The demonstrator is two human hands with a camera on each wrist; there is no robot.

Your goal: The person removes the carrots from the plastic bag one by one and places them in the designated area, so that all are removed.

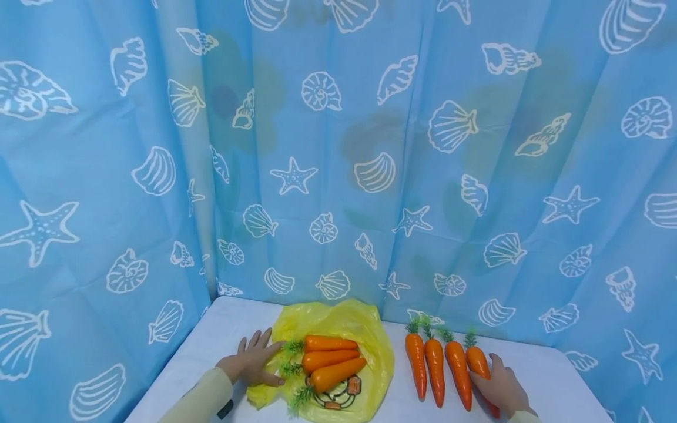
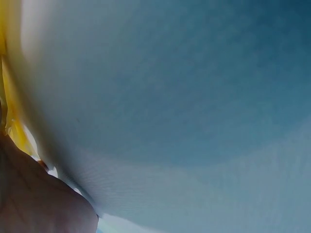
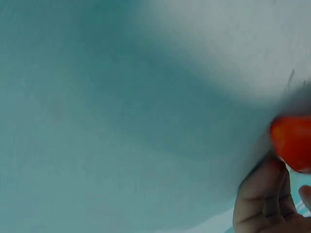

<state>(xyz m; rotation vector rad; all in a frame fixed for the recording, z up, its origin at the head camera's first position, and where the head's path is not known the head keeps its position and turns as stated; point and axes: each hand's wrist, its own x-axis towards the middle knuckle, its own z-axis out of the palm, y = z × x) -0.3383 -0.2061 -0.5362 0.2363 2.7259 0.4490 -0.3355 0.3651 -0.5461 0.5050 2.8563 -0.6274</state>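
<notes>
Three orange toy carrots with green tops lie side by side on a flattened yellow plastic bag. My left hand rests at the bag's left edge, fingers spread, beside the carrots' green tops. On the right, several more carrots lie in a row, tops pointing away from me. My right hand holds the rightmost carrot, its thumb on the left side and fingers on the right. In the right wrist view, the carrot's red-orange end shows beside the fingers. The left wrist view shows mostly tabletop.
A white table bears everything. Blue curtains printed with white shells and starfish hang behind it and at the left side. A small dark object shows beneath the left wrist.
</notes>
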